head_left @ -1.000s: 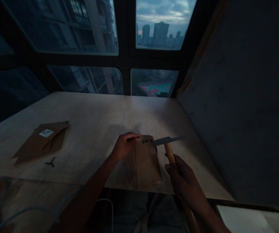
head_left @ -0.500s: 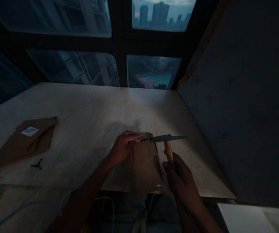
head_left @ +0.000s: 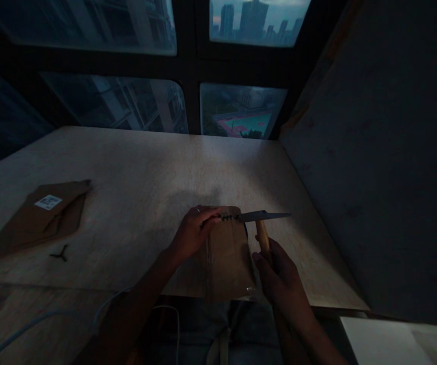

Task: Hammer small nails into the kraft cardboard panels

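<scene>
A brown cardboard packet (head_left: 229,258) lies at the table's front edge, its near end over the edge. My left hand (head_left: 191,233) rests at its upper left corner, fingers and thumb closed together. Beside the fingertips a dark jagged row of small pieces (head_left: 229,217) runs across the packet's top; its kind is too dim to make out. In my right hand (head_left: 282,274) is a hammer (head_left: 264,216) with a wooden handle and a long, tapered dark head. Its head lies level, the left end meeting or overlapping the packet's upper right edge.
Flat brown cardboard pieces (head_left: 43,213) with a white label lie on the table's left. Nearby is a small dark three-armed piece (head_left: 61,253). White cables (head_left: 36,324) hang at the front left. A grey panel (head_left: 385,167) stands along the right; windows (head_left: 241,111) line the back.
The view has shifted slightly. My left fingers and thumb sit a little closer together at the packet's top; the hammer stays in almost the same place.
</scene>
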`<state>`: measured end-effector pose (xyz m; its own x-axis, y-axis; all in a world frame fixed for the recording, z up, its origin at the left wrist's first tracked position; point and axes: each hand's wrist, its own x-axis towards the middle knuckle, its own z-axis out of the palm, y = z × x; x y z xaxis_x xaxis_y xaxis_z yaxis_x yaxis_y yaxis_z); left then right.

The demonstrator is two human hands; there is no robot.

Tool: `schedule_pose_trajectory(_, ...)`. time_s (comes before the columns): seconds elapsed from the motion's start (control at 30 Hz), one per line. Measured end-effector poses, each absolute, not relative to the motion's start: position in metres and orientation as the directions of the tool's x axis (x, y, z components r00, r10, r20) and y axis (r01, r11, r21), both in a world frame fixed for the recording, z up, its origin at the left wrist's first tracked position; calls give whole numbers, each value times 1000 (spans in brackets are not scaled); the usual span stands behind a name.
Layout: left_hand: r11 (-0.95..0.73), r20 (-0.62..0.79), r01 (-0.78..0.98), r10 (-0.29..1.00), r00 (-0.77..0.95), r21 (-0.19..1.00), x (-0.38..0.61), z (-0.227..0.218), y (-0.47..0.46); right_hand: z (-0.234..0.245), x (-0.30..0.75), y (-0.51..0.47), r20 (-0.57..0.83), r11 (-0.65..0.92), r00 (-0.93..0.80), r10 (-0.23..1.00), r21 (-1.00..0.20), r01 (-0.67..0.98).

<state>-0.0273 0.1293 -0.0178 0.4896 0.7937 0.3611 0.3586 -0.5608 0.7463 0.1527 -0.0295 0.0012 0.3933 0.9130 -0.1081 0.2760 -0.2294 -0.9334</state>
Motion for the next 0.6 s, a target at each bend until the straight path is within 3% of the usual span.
schedule_pose_trajectory(0.4,-676,547,325,731,407,662,-25,-28,126,-5,155,-31,-81,-220,412,907,-928,302)
schedule_pose_trajectory(0.6,-667,553,344,743,377,661,-23,-30,125,-2,157,-30,-73,-214,401,913,-923,319)
